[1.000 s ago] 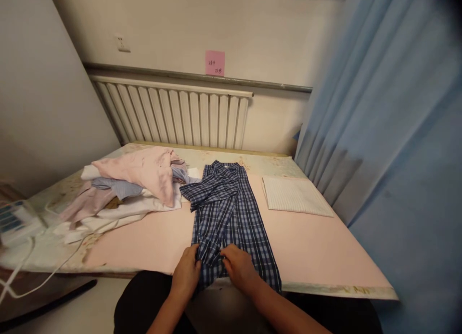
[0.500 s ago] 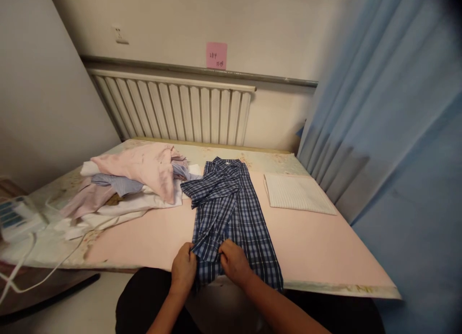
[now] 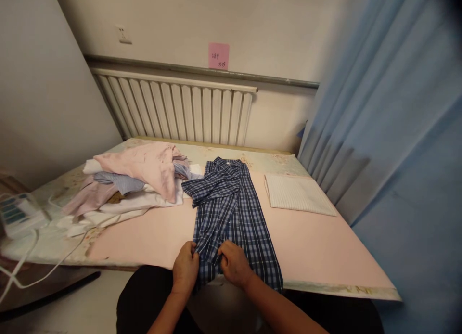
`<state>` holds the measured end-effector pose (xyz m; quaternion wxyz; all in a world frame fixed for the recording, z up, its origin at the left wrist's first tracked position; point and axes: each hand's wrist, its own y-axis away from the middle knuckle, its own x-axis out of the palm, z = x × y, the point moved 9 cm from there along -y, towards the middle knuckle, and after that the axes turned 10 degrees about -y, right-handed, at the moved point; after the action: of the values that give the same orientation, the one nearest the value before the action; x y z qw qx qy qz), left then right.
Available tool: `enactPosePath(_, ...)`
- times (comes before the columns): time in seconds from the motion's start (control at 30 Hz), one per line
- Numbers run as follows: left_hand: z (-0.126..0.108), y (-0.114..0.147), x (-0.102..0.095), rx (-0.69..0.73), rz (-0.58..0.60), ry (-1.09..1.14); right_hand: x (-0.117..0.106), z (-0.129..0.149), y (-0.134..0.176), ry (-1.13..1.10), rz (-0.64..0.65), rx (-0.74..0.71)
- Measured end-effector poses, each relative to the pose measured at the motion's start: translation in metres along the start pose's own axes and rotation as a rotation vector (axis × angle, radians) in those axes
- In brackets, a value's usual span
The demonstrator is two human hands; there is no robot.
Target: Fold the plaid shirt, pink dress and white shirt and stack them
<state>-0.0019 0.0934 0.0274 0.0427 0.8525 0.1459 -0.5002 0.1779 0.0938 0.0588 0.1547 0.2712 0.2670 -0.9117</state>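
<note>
My left grip [image 3: 186, 266] and right grip [image 3: 234, 263] both pinching a navy-and-white checked cloth shirt [image 3: 252, 223] near its hem, shirt stretched lengthwise on the pink-topped desk [image 3: 310, 252], collar away from me (one cuff sticks out leftward), between a rumpled pastel clothes heap [image 3: 139, 168] and a folded white striped cloth [image 3: 298, 193].

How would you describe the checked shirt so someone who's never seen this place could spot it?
Find the table by the pale radiator. Near its middle, between the heap of clothes and the folded cream cloth, lies the shirt, gripped by the left hand and right hand. Its dark navy checks set it apart from the paler fabrics either side.
</note>
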Motion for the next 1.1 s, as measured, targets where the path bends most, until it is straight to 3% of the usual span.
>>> enactPosePath(0.3,-0.015,0.001,-0.006,0.000,0.080,-0.005,0.002,-0.005,-0.002,0.034,0.034,0.065)
enactPosePath(0.63,-0.019,-0.001,-0.001,-0.020,0.136,-0.111,0.014,0.000,-0.006,0.286,0.135,0.024)
enactPosePath(0.87,-0.014,-0.002,0.000,-0.063,0.140,-0.160,0.007,-0.004,-0.005,0.159,0.018,0.018)
enactPosePath(1.1,-0.008,-0.002,-0.003,-0.068,0.067,-0.128,0.000,-0.002,0.000,0.069,-0.078,0.017)
